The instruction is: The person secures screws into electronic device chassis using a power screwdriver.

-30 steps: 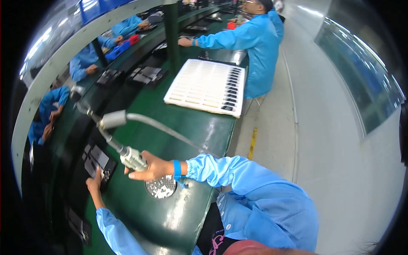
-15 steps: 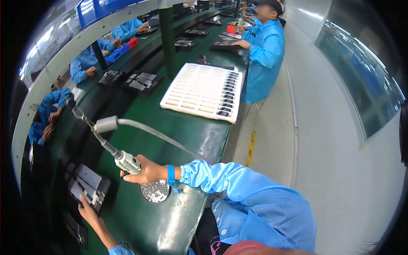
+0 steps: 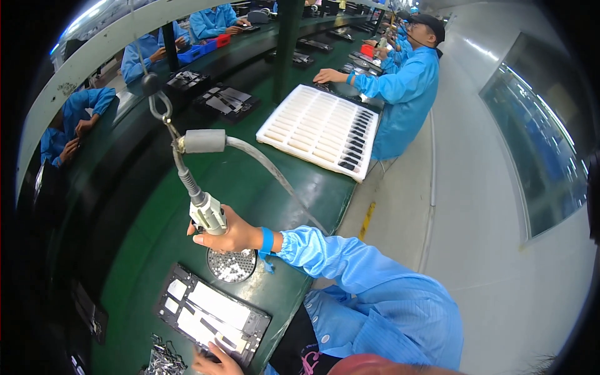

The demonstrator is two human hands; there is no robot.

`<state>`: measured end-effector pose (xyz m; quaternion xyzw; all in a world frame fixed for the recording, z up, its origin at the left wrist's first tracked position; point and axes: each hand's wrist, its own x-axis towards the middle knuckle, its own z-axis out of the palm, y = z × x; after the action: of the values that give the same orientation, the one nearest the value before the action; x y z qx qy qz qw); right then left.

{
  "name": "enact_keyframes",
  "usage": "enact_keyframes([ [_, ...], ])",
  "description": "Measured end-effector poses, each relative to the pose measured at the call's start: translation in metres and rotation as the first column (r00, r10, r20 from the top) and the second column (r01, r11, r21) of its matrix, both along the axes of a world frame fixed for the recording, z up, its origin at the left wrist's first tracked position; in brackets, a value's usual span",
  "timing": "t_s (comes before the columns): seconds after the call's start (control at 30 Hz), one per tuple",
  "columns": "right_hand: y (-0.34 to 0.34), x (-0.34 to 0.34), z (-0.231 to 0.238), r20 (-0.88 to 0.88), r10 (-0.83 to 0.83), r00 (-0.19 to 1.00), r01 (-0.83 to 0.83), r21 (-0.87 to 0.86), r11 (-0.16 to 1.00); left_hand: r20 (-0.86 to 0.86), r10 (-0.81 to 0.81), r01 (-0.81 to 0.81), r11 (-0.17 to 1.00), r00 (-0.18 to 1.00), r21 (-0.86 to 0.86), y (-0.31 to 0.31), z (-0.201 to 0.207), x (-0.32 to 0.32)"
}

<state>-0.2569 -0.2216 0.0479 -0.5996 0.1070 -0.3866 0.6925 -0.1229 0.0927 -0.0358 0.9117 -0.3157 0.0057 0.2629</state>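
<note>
My right hand (image 3: 230,232) is closed around a white-and-grey electric screwdriver (image 3: 208,214), upright and hung by its top from a hook and cord. Its lower tip is hidden behind the hand. Beneath, a round black perforated dish (image 3: 232,266) holds many small white pieces. Nearer to me lies an opened tablet (image 3: 212,315), a black frame with white panels inside, slanted on the green bench. At its near edge is my left hand (image 3: 217,361), with its fingers on the tablet; part of the hand is cut off by the picture's lower edge.
A heap of small metal parts (image 3: 165,359) lies beside the tablet. Farther along the bench (image 3: 306,187) stands a white slotted tray (image 3: 312,128) with black parts in one column. Other opened tablets (image 3: 226,102) lie on the dark line at left. Co-workers in blue (image 3: 406,87) work beyond.
My left hand has brought the tablet from the left line onto the bench near me. My view has shifted too. The right hand still grips the screwdriver, now more upright.
</note>
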Motion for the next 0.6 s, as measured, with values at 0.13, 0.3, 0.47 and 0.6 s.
enact_keyframes([
  [0.13,0.002,-0.002,-0.001,-0.002,0.019,1.000,-0.018,0.024,1.000,0.559,0.097,-0.102,0.995,0.824,-0.023,0.006,0.014,0.044],
  [0.3,0.002,-0.001,0.001,0.016,0.040,0.999,-0.040,-0.010,0.999,0.604,-0.126,0.078,0.991,0.787,0.106,0.043,-0.027,0.127],
  [0.47,0.002,-0.002,0.002,0.021,0.038,0.999,-0.038,-0.009,0.999,0.573,-0.175,0.202,0.979,0.801,0.017,0.041,-0.035,0.138],
  [0.6,0.002,0.000,-0.004,0.027,0.029,0.999,-0.029,0.001,1.000,0.532,-0.180,0.201,0.979,0.827,0.019,0.031,-0.031,0.131],
])
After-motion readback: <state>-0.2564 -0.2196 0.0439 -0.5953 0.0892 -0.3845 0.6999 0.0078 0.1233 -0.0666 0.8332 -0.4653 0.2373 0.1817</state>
